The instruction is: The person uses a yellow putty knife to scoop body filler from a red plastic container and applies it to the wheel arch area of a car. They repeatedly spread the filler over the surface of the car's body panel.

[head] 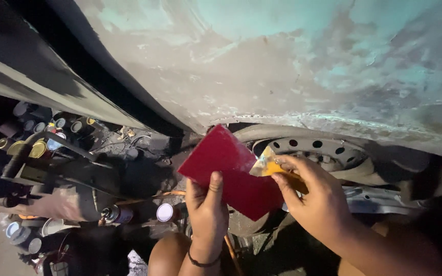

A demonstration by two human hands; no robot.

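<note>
Head view, looking down past a sanded, patchy car body panel (282,66) to the wheel (318,153) beneath it. Your left hand (208,212) grips a flat red board (231,171) from below, thumb pressed on its near face; the board is held up in front of you, between your two hands and just ahead of the wheel arch. Its long axis runs on a diagonal, from the upper left corner down to the lower right. Your right hand (315,199) is closed on a small yellow spreader (272,166), whose edge meets the board's right side about midway along, so the spreader comes at the board from the right. The left hand is the nearer to the board's centre; the right touches it only through the spreader.

The board is plain deep red, thin and stiff, with straight edges and a glossy patch near the spreader. Whether that patch is wet filler or only glare cannot be told in this light.

To the left, on the floor, stand clustered paint tins (31,138) and a spray can (116,213).
</note>
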